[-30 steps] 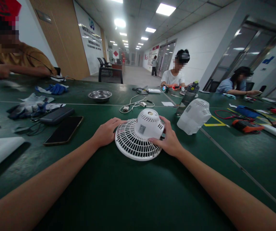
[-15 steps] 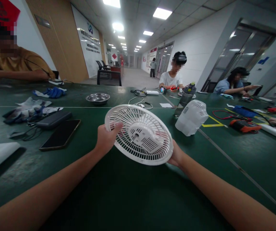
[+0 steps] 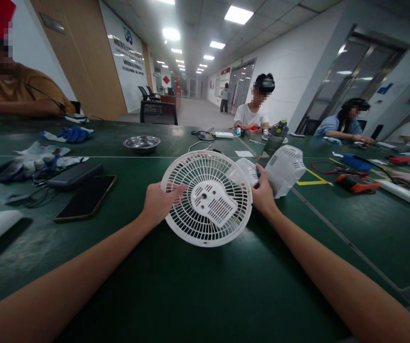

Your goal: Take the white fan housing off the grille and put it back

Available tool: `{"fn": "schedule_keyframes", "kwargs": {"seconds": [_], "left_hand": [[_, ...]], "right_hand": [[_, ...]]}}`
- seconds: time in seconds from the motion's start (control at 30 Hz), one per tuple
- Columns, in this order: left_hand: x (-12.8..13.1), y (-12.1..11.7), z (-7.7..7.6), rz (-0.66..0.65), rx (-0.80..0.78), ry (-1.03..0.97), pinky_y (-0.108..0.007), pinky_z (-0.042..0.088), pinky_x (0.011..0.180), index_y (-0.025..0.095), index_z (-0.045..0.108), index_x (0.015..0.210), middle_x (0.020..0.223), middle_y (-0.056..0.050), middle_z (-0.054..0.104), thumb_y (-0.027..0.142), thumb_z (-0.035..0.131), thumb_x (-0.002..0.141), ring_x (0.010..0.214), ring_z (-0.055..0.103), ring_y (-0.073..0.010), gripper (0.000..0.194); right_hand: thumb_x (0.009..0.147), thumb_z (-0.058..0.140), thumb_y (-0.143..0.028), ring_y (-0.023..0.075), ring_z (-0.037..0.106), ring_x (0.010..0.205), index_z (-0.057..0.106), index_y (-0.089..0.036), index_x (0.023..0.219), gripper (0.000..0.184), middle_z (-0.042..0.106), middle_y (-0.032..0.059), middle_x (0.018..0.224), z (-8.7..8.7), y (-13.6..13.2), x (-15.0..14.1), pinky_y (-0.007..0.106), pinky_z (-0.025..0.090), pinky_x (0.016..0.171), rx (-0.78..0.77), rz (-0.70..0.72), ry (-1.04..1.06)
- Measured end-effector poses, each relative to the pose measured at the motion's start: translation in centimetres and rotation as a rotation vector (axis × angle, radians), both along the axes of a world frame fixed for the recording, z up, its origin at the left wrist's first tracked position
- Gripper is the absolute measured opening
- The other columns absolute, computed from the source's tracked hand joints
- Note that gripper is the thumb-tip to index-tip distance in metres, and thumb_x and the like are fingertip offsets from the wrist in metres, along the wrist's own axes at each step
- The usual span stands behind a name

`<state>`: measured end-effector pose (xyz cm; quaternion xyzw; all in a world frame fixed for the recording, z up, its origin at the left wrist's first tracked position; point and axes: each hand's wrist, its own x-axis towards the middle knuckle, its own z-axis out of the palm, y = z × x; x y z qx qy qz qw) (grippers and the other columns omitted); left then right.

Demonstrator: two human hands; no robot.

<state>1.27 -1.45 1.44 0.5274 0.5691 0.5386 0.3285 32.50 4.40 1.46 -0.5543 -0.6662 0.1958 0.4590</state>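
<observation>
While the left hand (image 3: 156,204) pinches the left rim of a round white fan grille (image 3: 215,204), thumb lying over the slats and the other fingers mostly behind them, the right hand (image 3: 265,196) is closed at its right side around a white motor cover (image 3: 249,170). Some of the right fingertips are hidden. The fan grille is tilted up at the centre of the frame, its slotted middle plate towards the camera; whether it touches the motor cover cannot be told.

Just right of the right hand, a translucent white casing (image 3: 285,172) stands near a dark bottle (image 3: 271,145) with a yellow-green cap. Beyond the fan grille lie a white cable (image 3: 198,144) and a paper slip (image 3: 244,154), with a shiny metal bowl (image 3: 142,143) at upper left of centre. At left are a black phone (image 3: 86,199), a dark slab-shaped case (image 3: 74,176) and crumpled gloves (image 3: 35,161).

An orange meter (image 3: 357,183) lies at right on the green table (image 3: 197,295). The wall sign (image 3: 125,55) at upper left carries a blue-green logo and dark lettering, too blurred to read; no brand is legible.
</observation>
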Motion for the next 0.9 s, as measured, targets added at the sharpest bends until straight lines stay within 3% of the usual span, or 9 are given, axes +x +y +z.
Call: {"fn": "schedule_keyframes", "kwargs": {"seconds": [0.1,0.3,0.43,0.53,0.6,0.7,0.8,0.9], "left_hand": [[-0.5,0.7,-0.5,0.074,-0.05,-0.083,-0.034,0.063,0.058,0.012,0.072,0.091,0.078,-0.008,0.076,0.031,0.079,0.073,0.067,0.074,-0.0232,0.027],[-1.9,1.5,-0.8,0.123,-0.101,-0.128,-0.034,0.063,0.06,0.014,0.071,0.089,0.077,-0.006,0.076,0.027,0.08,0.072,0.069,0.074,-0.0229,0.024],[-2.3,1.5,-0.8,0.101,-0.122,-0.127,-0.035,0.062,0.06,0.015,0.07,0.092,0.079,-0.006,0.076,0.026,0.079,0.074,0.069,0.074,-0.0226,0.022],[-2.3,1.6,-0.8,0.095,-0.121,-0.122,-0.035,0.062,0.06,0.015,0.07,0.092,0.081,-0.007,0.076,0.026,0.078,0.076,0.068,0.074,-0.0225,0.021],[-2.3,1.6,-0.9,0.089,-0.112,-0.122,-0.035,0.062,0.062,0.015,0.071,0.092,0.082,-0.007,0.077,0.026,0.078,0.076,0.07,0.074,-0.0226,0.021],[-2.3,1.8,-1.0,0.08,-0.114,-0.134,-0.037,0.063,0.065,0.016,0.071,0.095,0.085,-0.007,0.077,0.027,0.078,0.076,0.072,0.075,-0.0231,0.023],[-2.4,1.9,-1.2,0.081,-0.112,-0.148,-0.037,0.063,0.066,0.016,0.071,0.095,0.086,-0.007,0.077,0.026,0.078,0.076,0.073,0.075,-0.0232,0.023],[-2.4,2.0,-1.3,0.084,-0.111,-0.164,-0.038,0.063,0.067,0.015,0.071,0.095,0.085,-0.007,0.077,0.026,0.078,0.076,0.073,0.075,-0.0233,0.023]], "right_hand": [[0.072,0.068,-0.037,0.027,0.06,0.082,0.041,-0.025,0.139,0.073,0.062,0.0036,0.09,0.0,0.6,1.4,0.048,0.047,0.089,0.08,-0.156,-0.288],[0.074,0.065,-0.035,0.0302,0.056,0.101,0.047,-0.022,0.127,0.058,0.055,0.0103,0.108,-1.0,0.9,1.1,0.045,0.047,0.091,0.183,-0.172,-0.456],[0.079,0.064,-0.035,0.0327,0.047,0.122,0.048,-0.023,0.128,0.053,0.048,0.0136,0.125,0.5,0.8,2.0,0.05,0.038,0.104,0.382,-0.254,-0.5],[0.077,0.065,-0.032,0.0353,0.034,0.135,0.044,-0.026,0.132,0.059,0.038,0.0134,0.141,2.2,0.9,4.1,0.055,0.03,0.109,0.53,-0.429,-0.478],[0.073,0.065,-0.029,0.0355,0.035,0.135,0.043,-0.026,0.132,0.063,0.039,0.0129,0.142,2.7,1.2,5.9,0.055,0.03,0.109,0.55,-0.544,-0.402],[0.072,0.064,-0.031,0.0327,0.047,0.127,0.036,-0.02,0.135,0.069,0.048,0.0142,0.134,1.8,2.4,8.1,0.05,0.037,0.106,0.445,-0.614,-0.189],[0.068,0.071,-0.043,0.0296,0.06,0.111,0.026,-0.021,0.14,0.088,0.058,0.0122,0.126,0.1,3.6,9.3,0.044,0.045,0.099,0.193,-0.534,-0.014],[0.057,0.08,-0.049,0.031,0.062,0.108,0.037,-0.022,0.13,0.089,0.063,0.0119,0.121,-1.2,4.3,9.6,0.043,0.048,0.095,0.002,-0.525,0.013]]}}
